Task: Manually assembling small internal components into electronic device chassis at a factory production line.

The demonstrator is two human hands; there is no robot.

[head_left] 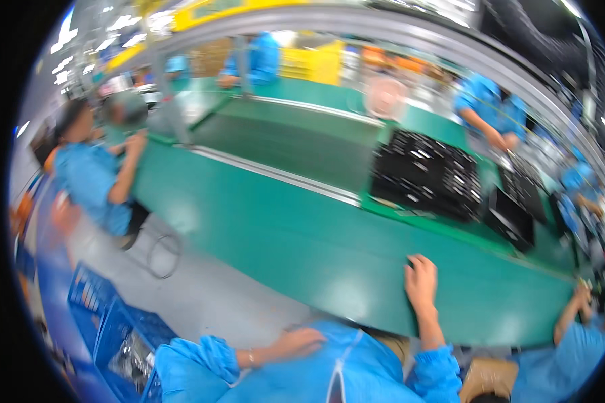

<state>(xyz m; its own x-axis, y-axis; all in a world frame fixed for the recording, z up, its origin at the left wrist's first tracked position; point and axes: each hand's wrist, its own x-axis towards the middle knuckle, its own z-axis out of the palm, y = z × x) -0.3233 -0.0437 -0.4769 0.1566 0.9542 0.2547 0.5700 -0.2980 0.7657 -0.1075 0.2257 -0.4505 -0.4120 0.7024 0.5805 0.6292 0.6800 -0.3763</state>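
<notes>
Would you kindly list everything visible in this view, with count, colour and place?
Work table: one, green, across the middle.
Conveyor belt: one, dark green, behind the table.
Component trays: several, black, right of centre.
Crates: a few, blue, lower left floor.
Stool: one, metal, left.
Co-workers: several, in blue coats, around the line.
Left hand: resting on the blue coat, bottom centre.
Right hand: flat on the table edge.

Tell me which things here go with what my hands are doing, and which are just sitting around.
In hand: right hand resting flat on the green worktable; left hand down by the blue smock.

Lying about: black trays, blue crates, conveyor belt.
</notes>
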